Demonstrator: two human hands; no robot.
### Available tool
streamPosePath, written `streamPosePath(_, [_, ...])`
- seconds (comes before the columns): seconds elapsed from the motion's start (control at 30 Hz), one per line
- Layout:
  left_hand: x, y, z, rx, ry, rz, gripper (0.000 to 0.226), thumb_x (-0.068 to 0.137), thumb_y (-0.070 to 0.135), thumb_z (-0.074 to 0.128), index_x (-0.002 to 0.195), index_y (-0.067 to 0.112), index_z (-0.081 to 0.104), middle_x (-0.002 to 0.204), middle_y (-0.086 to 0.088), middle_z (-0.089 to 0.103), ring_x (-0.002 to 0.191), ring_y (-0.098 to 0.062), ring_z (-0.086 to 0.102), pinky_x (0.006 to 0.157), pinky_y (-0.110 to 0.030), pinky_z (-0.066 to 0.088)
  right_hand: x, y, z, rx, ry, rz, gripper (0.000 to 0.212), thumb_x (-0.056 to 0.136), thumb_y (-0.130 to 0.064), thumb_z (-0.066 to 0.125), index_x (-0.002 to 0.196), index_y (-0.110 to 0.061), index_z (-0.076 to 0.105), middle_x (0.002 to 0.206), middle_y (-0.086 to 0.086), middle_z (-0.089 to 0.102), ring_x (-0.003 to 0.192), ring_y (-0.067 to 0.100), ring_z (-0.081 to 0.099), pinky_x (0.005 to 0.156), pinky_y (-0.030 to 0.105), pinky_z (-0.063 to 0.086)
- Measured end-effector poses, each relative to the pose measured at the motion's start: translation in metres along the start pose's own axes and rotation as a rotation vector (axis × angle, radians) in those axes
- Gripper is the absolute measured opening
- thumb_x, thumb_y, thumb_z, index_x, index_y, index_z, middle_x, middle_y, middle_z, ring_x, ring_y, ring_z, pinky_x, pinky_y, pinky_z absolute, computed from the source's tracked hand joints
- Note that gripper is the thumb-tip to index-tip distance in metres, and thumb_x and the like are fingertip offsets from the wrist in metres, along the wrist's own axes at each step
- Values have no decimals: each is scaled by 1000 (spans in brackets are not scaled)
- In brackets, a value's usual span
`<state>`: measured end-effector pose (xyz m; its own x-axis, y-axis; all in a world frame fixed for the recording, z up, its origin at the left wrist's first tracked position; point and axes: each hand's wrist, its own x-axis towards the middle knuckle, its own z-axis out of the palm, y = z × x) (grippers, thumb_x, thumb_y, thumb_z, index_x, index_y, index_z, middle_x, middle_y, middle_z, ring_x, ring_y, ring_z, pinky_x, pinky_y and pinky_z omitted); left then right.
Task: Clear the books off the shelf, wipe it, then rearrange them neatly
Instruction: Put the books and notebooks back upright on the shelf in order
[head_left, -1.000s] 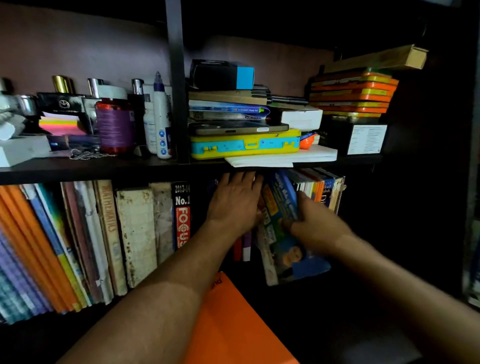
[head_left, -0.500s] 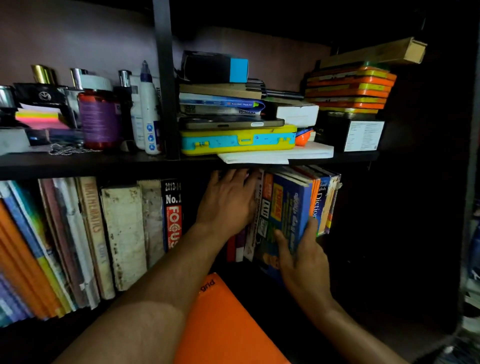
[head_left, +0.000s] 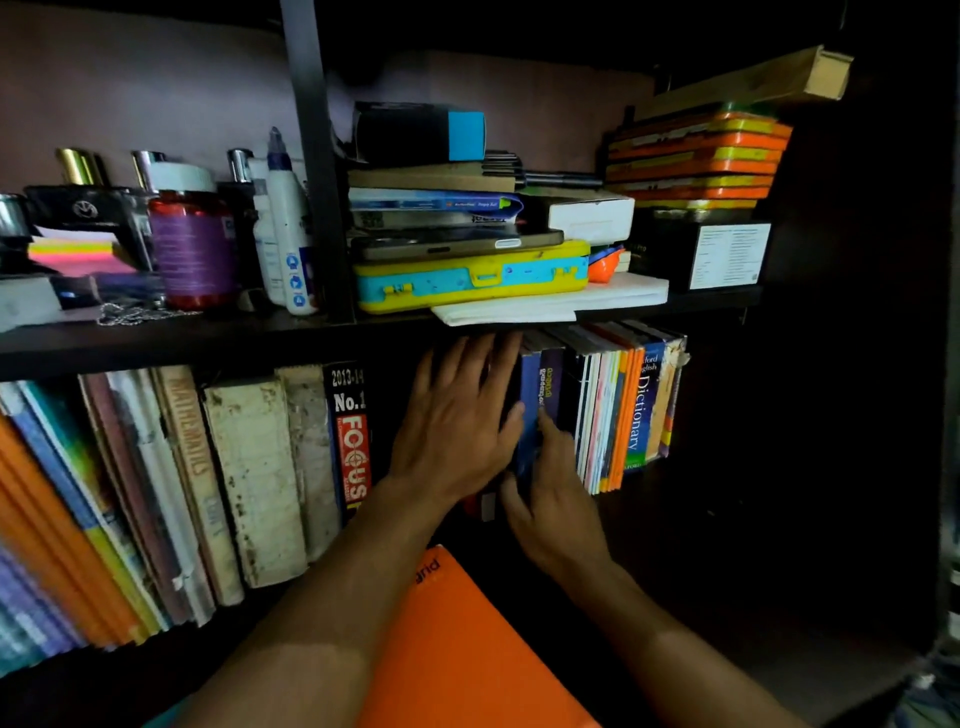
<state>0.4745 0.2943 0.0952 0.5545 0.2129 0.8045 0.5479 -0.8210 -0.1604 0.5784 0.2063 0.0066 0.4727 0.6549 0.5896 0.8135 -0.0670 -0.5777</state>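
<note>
Books (head_left: 605, 410) stand upright on the dim lower shelf (head_left: 675, 499), where the flat, straight-fingered left hand (head_left: 457, 421) hides those behind it and the right hand (head_left: 553, 499), fingers extended, presses a dark blue spine (head_left: 530, 395) whose title is unreadable.

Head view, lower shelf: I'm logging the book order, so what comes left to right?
Orange books → MATHEMATICS book → worn white book → FOCUS book → left hand → purple book → Dictionary.
</note>
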Motion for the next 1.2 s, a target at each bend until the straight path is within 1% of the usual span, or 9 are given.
streamPosePath(0.13, [-57,21,22,-111,-75,158,69,83,19,65,149,23,42,148,-7,48,128,-30,52,104,-42,40,-6,11,-6,66,20,-56,22,97,-19,56,119,-18,53,105,-3,62,86,2,59,70,13,44])
streamPosePath(0.33, [-72,34,37,-57,-400,55,81,84,15,16,164,17,3,172,0,3,146,-24,25,110,-40,32,10,30,23,-335,-301,-113,70,92,-38,20,153,-7,39,150,19,48,137,33,48,109,47,45])
streamPosePath(0.47, [-71,31,42,-52,-353,94,81,73,16,51,154,15,42,161,-7,39,129,-29,51,93,-44,48,3,21,-15,-131,195,38,45,89,-22,62,133,-17,57,128,5,52,119,25,53,99,40,47])
streamPosePath(0.57, [-70,31,44,-120,-332,83,84,59,8,82,140,14,60,148,-12,53,120,-32,60,91,-44,55,2,27,-26,-82,222,309,95,91,-36,67,161,-13,8,168,7,6,154,24,8,124,44,16])
streamPosePath(0.63, [-72,34,44,-255,-319,49,83,60,0,86,138,14,60,150,-13,47,122,-34,60,92,-45,56,3,29,-8,-17,1,334,110,95,-48,58,156,-10,-24,164,7,-32,152,27,-25,126,46,-3])
streamPosePath(0.73, [-75,34,47,-451,-342,20,84,72,-6,78,148,19,49,166,-4,15,144,-34,41,107,-46,49,11,33,10,-36,-11,334,110,98,-52,50,147,-8,-39,155,10,-46,145,31,-38,125,48,-10])
streamPosePath(0.83, [-76,31,52,-461,-338,48,83,78,-6,69,152,24,43,169,4,-1,151,-27,29,116,-39,40,9,35,2,35,-22,334,112,95,-44,57,151,-13,-35,158,3,-43,146,25,-36,122,39,-11])
streamPosePath(0.97, [-70,31,45,-271,-154,73,84,74,4,69,151,28,44,156,-12,38,137,-32,44,106,-49,43,15,39,-24,268,229,440,99,96,-59,53,160,-24,-14,168,-7,-18,154,14,-11,125,39,-1])
streamPosePath(1.2, [-69,22,51,-72,-14,-76,94,76,-6,55,162,8,18,170,-16,6,157,-36,2,124,-59,10,63,97,-25,563,135,733,119,63,-105,19,161,-38,9,170,-4,9,155,23,12,123,60,10])
